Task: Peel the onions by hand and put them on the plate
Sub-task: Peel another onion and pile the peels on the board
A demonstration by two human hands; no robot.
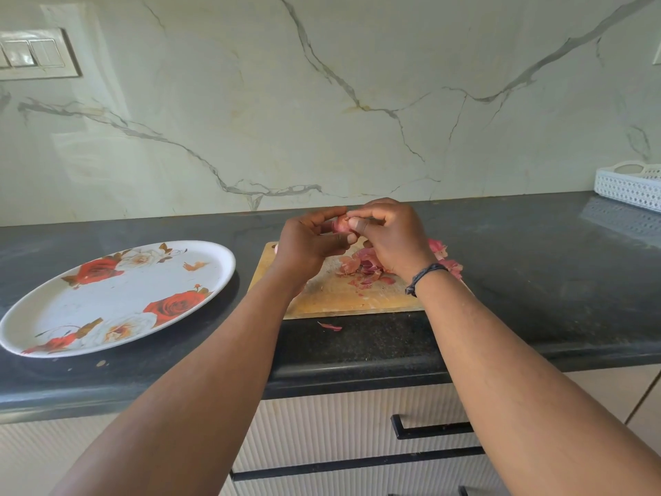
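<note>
At frame centre the left hand (307, 241) and right hand (390, 238) both pinch one small pinkish-red onion (340, 223) — mostly hidden by fingers, held above the pale wooden cutting board (343, 298). Loose reddish onion skins (361, 268) lie on the board, partly behind the right wrist. At left, the white oval rose-patterned plate (118, 298) rests on the dark stone tabletop (536, 266) — nothing in it.

This is a home kitchen. A dark speckled stone countertop (536, 281) crosses the middle of the frame below a white veined marble backsplash (322, 102). Pale ribbed drawers with black bar handles (429, 429) sit at lower right, a wall switch panel (35, 53) at upper left, and a wooden cutting board (339, 295) lies at centre.
</note>
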